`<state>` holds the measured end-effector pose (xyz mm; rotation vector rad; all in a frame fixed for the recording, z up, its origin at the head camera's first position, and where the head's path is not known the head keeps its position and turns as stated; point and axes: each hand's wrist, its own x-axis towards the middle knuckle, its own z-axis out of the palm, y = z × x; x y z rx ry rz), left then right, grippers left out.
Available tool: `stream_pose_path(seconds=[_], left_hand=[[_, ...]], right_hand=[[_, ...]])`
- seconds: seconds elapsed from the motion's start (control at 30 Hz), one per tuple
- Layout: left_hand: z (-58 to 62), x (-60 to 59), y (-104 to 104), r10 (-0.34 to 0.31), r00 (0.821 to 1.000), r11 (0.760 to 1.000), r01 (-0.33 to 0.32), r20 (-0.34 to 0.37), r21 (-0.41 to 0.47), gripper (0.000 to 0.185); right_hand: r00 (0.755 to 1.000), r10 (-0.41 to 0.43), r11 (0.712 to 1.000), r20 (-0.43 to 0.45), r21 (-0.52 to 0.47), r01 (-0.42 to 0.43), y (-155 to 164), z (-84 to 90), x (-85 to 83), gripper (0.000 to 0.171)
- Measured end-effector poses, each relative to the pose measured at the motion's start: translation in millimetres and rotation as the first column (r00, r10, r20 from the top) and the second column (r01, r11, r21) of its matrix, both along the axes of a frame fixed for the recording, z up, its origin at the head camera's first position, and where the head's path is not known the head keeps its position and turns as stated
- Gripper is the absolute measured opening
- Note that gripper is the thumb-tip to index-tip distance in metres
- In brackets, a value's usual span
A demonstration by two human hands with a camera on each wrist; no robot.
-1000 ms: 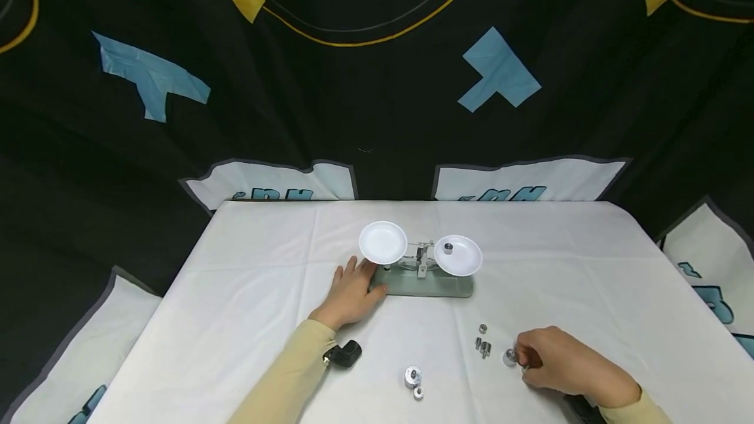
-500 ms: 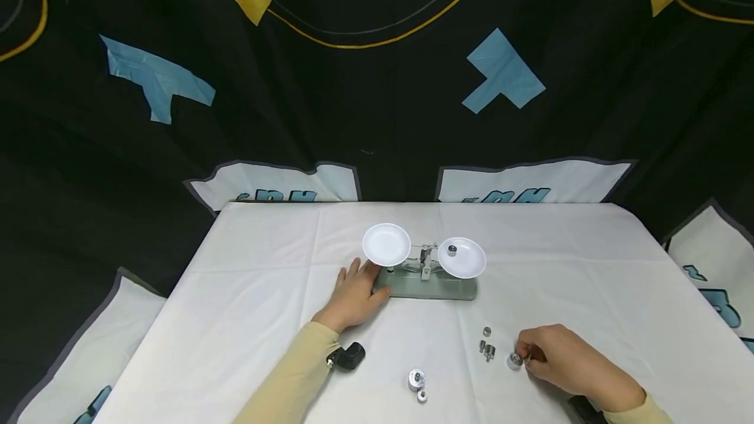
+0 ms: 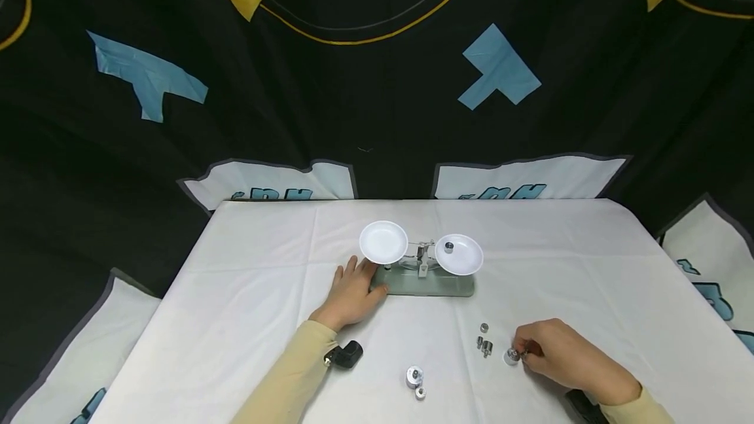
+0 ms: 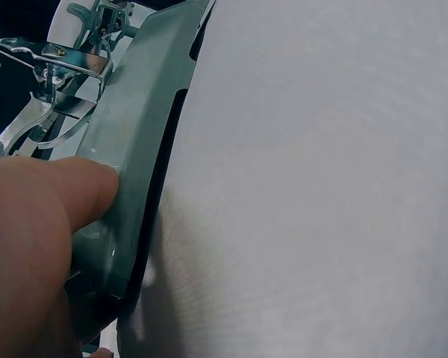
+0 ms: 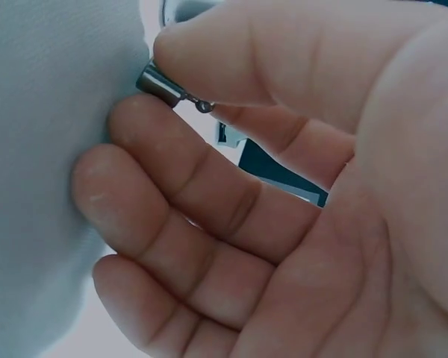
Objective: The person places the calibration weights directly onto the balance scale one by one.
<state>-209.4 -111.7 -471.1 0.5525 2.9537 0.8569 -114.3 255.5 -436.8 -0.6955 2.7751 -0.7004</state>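
Small weight: lower right of the head frame, pinched by the right hand's thumb and finger; it looks smooth, so a loose pinch could drop it.
Big weight: just beside those fingertips; a bump could tip it.
Little weights: left of the big one; a low sleeve or hand could make them roll.
Left hand: fingers spread wide, on the green base mid-frame; a hard push could slide it.
Right pan: holds one weight; a shake could make that slide.
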Motion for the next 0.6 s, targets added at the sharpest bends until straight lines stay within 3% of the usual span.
stream_pose_path(seconds=[0.27,0.47,0.6], left_hand=[[0.1,-0.6,0.4,-0.007,1.000,1.000,0.007,0.009,0.002,0.065],[1.3,-1.5,0.6,0.009,1.000,1.000,-0.009,0.018,-0.001,0.066],[2.1,-1.0,0.8,0.011,1.000,1.000,-0.011,0.017,0.003,0.066]], right_hand=[[0.999,0.005,1.000,-0.037,-0.019,-0.006,1.8,8.3,-1.0,0.026],[0.996,-0.008,1.000,-0.087,0.019,0.010,0.6,29.0,-9.3,0.018],[0.985,0.008,1.000,-0.171,0.030,-0.003,-3.2,45.7,-17.6,0.014]])
